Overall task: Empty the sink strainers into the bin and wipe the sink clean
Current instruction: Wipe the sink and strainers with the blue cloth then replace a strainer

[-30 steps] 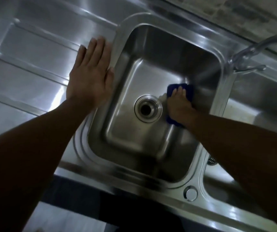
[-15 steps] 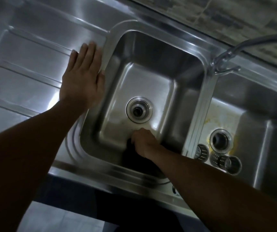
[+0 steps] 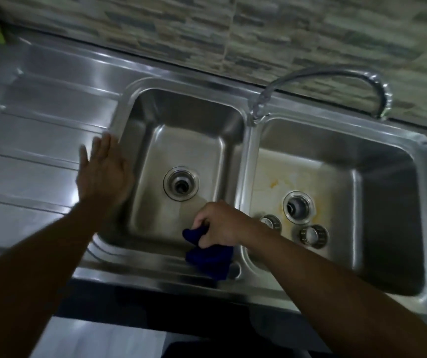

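Observation:
A double steel sink fills the view. The left basin (image 3: 189, 140) has an open drain (image 3: 180, 183). My right hand (image 3: 218, 223) grips a dark blue cloth (image 3: 208, 257) at that basin's near right corner, the cloth draped over the front rim. My left hand (image 3: 105, 170) hovers with fingers spread at the left basin's left rim, blurred. The right basin (image 3: 377, 182) has yellowish stains around its drain (image 3: 298, 206). Two metal strainers (image 3: 313, 235) lie on its floor near the front, one (image 3: 270, 222) partly behind my right wrist.
A curved tap (image 3: 336, 81) arches over the divider between the basins. The ribbed steel drainboard (image 3: 31, 151) stretches to the left. A stone-patterned wall (image 3: 258, 34) runs behind. The counter's dark front edge (image 3: 155, 306) lies below, with pale floor beneath.
My right hand has pulled the blue cloth from the basin floor up to the near right corner and front rim. My left hand has lifted off the rim. The view has shifted right and back.

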The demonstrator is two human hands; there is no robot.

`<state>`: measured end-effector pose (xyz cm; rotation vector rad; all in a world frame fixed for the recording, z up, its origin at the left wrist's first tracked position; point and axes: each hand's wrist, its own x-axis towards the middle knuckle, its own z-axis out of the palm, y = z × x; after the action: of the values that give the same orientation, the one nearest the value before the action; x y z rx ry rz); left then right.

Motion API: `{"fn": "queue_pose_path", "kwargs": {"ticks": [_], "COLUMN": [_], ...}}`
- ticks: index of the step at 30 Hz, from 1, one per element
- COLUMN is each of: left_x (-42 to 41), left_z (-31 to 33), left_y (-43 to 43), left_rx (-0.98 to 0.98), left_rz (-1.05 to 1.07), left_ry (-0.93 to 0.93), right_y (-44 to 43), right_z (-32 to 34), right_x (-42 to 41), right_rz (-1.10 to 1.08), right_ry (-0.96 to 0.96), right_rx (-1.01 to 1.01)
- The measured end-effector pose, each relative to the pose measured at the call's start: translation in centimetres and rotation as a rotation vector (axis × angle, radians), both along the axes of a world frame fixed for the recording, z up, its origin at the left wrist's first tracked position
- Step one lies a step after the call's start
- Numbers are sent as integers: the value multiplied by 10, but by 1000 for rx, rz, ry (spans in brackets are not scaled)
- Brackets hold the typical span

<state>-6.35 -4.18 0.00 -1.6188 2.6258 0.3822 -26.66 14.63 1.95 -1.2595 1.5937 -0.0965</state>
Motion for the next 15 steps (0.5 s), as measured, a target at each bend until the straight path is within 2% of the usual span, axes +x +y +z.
{"fn": "queue_pose_path", "kwargs": {"ticks": [3,6,10,11,14,15], "left_x": [-3,-12,-17,-17,-19,-20], "left_z": [4,3,2,3,5,5], "left_y": [82,152,218,227,231,230], "left_rx": [85,163,208,209,212,204], "left_rz": [-33,-88,-132,-146,-146,-147], "left_ry": [38,-9,-90,-109,-97,-85], "right_y": [25,59,106,115,129,125], "right_z": [36,57,34,21,-27,-39], "right_x": [-12,-34,-35,-27,-7,-7], "right_rz": [-31,-169,-443,-399,-41,-30], "right_ry": [-25,27,168,179,398,445], "right_rx": [-106,-230,-510,-534,-575,-592]}}
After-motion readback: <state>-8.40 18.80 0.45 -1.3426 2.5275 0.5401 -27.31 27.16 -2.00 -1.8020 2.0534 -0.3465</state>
